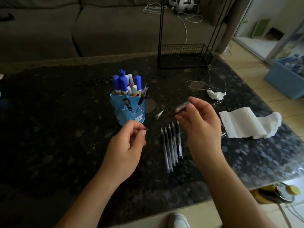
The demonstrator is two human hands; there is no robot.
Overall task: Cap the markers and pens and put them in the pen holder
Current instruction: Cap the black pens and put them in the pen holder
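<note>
My left hand (126, 143) pinches an uncapped black pen (153, 120) by its barrel, tip pointing up and right. My right hand (199, 122) holds a clear pen cap (182, 106) between thumb and fingers, a short gap from the pen tip. The blue pen holder (130, 111) stands behind my left hand, filled with blue-capped markers (122, 82), thin white markers and two capped black pens. Several uncapped pens (171, 145) lie side by side on the dark table between my hands, tips pointing away from me.
White tissue paper (246, 123) lies right of my right hand, with a crumpled tissue and thin cord (215, 94) behind it. A black wire rack (184, 55) stands at the table's far edge before a grey sofa. A blue bin (286, 78) sits on the floor at right.
</note>
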